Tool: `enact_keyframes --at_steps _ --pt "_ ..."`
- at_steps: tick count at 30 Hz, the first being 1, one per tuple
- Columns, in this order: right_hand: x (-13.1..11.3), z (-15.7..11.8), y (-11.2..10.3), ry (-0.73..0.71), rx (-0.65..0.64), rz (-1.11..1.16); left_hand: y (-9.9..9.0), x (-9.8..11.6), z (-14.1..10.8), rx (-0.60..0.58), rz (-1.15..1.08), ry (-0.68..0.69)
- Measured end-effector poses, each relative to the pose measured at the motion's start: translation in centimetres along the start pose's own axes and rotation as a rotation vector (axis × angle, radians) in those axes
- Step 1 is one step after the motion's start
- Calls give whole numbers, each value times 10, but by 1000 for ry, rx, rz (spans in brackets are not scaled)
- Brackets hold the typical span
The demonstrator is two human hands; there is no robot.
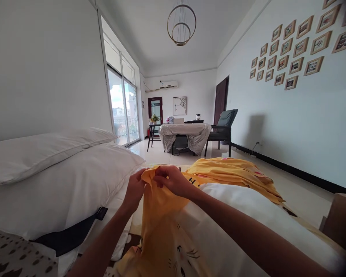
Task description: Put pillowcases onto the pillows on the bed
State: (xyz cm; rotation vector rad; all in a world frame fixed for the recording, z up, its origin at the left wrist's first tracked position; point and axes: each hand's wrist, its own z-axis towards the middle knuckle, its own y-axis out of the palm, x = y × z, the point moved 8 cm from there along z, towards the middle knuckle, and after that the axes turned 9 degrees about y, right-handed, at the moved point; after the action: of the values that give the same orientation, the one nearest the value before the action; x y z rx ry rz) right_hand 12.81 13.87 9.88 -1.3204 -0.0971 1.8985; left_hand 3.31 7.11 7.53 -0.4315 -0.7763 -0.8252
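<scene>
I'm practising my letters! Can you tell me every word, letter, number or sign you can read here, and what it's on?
"H": on the yellow cloth, just past the right hand; the dark mark after it is unclear.
Black tag by the lower white pillow: nothing readable.
Air conditioner and framed pictures: any writing is too small to read.
</scene>
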Motion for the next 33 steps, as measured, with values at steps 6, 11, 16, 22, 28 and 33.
enact_keyframes --at_steps 6,11,16,22,28,33 --pt "-14 -3 1 -60 128 -327 1 12 8 -216 78 -10" --pt "-15 0 1 -35 155 -434 1 20 15 -271 189 -6" --pt "-12 6 -15 -103 122 -395 10 17 10 -410 169 -89" --pt "7 14 -43 -101 47 -330 15 22 -4 -467 122 -115" --pt "21 14 -31 35 -222 -286 2 33 -3 -388 91 -88" --pt "-5 13 -49 35 -97 -177 -23 28 4 -279 -111 -208"
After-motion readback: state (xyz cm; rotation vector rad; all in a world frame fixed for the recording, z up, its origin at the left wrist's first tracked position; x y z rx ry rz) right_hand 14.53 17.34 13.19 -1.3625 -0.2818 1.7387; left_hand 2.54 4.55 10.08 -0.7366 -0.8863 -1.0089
